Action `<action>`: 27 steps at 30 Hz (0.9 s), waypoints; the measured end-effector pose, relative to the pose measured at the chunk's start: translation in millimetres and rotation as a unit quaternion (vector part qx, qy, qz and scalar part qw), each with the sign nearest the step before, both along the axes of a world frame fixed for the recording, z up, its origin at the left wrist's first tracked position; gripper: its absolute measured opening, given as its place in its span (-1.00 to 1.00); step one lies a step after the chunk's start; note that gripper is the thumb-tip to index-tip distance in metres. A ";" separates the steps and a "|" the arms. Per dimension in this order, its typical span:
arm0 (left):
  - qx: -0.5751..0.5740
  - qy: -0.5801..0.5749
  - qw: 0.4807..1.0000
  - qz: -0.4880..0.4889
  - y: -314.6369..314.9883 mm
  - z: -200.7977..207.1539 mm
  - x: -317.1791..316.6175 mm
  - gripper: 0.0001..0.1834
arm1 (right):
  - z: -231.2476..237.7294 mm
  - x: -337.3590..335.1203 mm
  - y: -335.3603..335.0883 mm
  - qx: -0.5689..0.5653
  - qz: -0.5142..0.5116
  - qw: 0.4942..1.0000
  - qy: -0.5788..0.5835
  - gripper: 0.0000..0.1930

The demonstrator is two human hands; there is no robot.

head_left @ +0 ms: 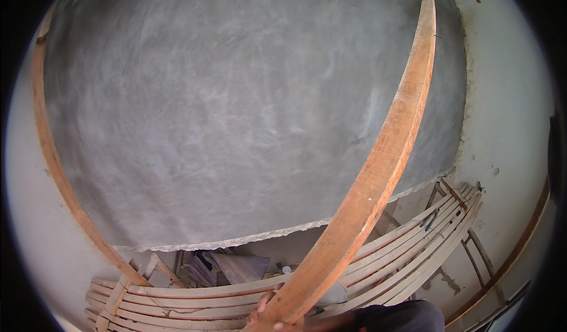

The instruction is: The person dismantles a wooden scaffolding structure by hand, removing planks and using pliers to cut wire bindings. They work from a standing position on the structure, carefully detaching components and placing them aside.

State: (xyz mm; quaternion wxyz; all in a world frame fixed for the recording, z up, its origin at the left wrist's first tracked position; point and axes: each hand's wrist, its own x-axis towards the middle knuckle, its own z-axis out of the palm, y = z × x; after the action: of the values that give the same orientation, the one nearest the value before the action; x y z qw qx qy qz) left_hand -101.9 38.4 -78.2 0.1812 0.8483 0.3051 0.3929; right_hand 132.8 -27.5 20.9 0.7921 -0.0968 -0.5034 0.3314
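A long wooden plank (pixel 384 155) leans up against the grey plastered wall (pixel 236 107), running from the bottom centre to the top right. My right hand (pixel 267 313) grips its lower end, fingers wrapped round the left edge, and the forearm comes in from the lower right. My left hand is not in view. Another long wooden strip (pixel 59 166) stands along the left edge of the plaster.
Below me lies a scaffold deck of wooden planks (pixel 407 243) on timber supports. Under the plaster's lower edge, boards and scraps (pixel 230 267) are piled by the white wall. More white wall (pixel 508 107) lies to the right. Dark cloth (pixel 401 317) shows at the bottom.
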 end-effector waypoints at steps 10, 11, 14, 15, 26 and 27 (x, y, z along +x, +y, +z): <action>-0.107 0.020 0.992 0.063 -20.9 -26.5 -50.9 -0.28 | 1.5 -3.1 11.3 -0.022 0.002 1.000 0.005 -0.32; -0.112 0.028 0.991 0.062 -21.7 -29.3 -55.1 -0.29 | 2.1 -2.5 13.3 -0.024 0.004 1.000 0.003 -0.32; -0.088 0.061 0.992 0.073 -22.3 -49.0 -67.3 -0.32 | -1.3 -7.7 15.4 -0.040 0.002 0.999 -0.004 -0.34; -0.080 0.050 0.993 0.075 -20.8 -55.8 -67.2 -0.32 | -1.2 -9.1 14.5 -0.046 0.000 0.999 -0.008 -0.35; -0.071 -0.009 0.995 0.067 -20.2 -77.1 -32.1 -0.26 | 4.9 -13.2 19.5 -0.098 -0.029 0.994 -0.036 -0.41; -0.066 -0.015 0.996 0.066 -21.3 -71.9 -25.6 -0.25 | 4.3 -14.3 20.0 -0.101 -0.027 0.994 -0.039 -0.41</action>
State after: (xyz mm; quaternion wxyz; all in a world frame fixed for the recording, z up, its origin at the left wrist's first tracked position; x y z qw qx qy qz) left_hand -127.5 17.2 -150.1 0.2154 0.8068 0.3829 0.3951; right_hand 118.5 -7.5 25.2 0.7667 -0.2028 -0.4950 0.3550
